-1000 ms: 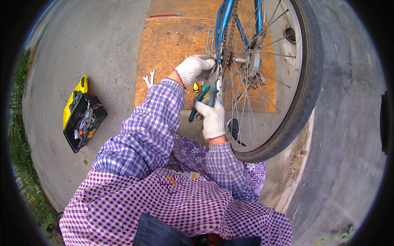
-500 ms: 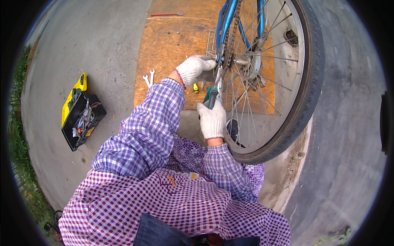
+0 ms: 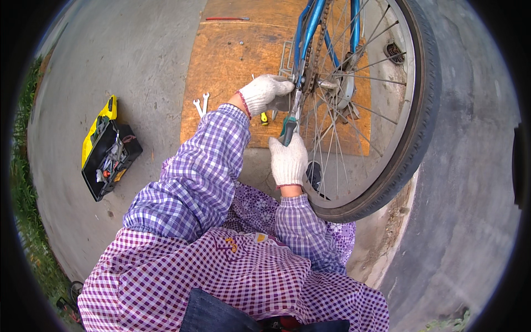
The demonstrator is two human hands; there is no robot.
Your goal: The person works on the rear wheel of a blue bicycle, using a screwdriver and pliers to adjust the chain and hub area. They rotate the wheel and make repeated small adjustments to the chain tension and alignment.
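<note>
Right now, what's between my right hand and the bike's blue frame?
The head view shows green-handled pliers there, held in your right hand and pointing toward the blue frame.

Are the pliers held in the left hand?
No, the right hand holds the green-handled pliers, while the left hand is up beside the blue frame.

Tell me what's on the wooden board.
On the wooden board: a thin red tool, small metal pieces, two wrenches, a yellow-handled tool. The left sleeve, left hand and bicycle cover parts; anything beneath can't be seen.
</note>
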